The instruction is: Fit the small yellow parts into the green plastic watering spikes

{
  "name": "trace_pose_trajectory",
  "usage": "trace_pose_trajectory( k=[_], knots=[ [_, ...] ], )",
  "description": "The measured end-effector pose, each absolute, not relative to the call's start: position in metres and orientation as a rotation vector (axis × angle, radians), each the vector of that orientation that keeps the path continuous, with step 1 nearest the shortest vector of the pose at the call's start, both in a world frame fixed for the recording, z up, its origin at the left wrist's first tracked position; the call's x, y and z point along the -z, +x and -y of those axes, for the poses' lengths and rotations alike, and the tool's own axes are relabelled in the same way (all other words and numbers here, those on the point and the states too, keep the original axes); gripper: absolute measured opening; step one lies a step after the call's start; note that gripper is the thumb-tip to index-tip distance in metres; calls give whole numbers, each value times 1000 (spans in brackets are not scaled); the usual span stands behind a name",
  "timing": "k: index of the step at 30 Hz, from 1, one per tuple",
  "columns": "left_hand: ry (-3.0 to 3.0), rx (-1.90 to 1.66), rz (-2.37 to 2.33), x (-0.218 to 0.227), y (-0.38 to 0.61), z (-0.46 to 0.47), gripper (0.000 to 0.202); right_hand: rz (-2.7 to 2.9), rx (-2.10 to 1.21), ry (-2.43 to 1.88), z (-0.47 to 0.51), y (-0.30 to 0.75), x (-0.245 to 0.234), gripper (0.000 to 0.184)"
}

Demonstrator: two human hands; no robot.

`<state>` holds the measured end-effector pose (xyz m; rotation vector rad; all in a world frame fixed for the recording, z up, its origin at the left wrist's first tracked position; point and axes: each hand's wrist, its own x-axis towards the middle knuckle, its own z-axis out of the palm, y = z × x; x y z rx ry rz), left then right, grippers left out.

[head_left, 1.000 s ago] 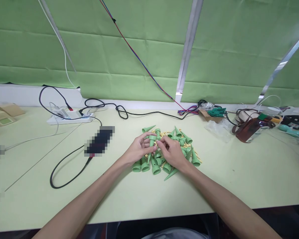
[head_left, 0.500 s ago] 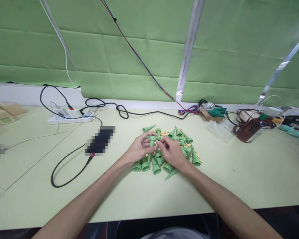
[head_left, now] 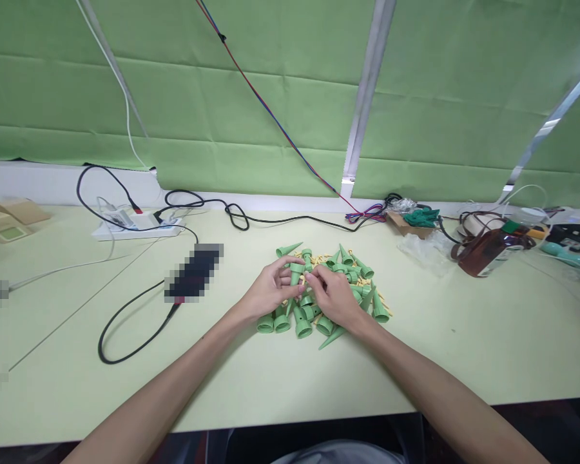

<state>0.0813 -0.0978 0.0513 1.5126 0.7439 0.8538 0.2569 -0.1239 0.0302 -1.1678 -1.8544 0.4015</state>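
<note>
A heap of green plastic cones and small yellow pieces lies in the middle of the pale green table. Both my hands hover over the heap. My left hand pinches one green cone, held upright between thumb and fingers. My right hand has its fingertips pressed together against the top of that same cone; whatever small thing it may pinch is hidden.
A blurred dark device with a black cable lies left of the heap. A white power strip sits at the back left. A brown bottle, clear plastic bag and clutter stand at the back right.
</note>
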Motion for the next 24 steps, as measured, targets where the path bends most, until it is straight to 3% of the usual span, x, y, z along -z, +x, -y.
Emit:
trace_pose_trajectory(
  k=[24],
  knots=[
    [1644, -865, -772, -50, 83, 99, 44, 1898, -325, -1198, 122, 256, -26, 33]
  ],
)
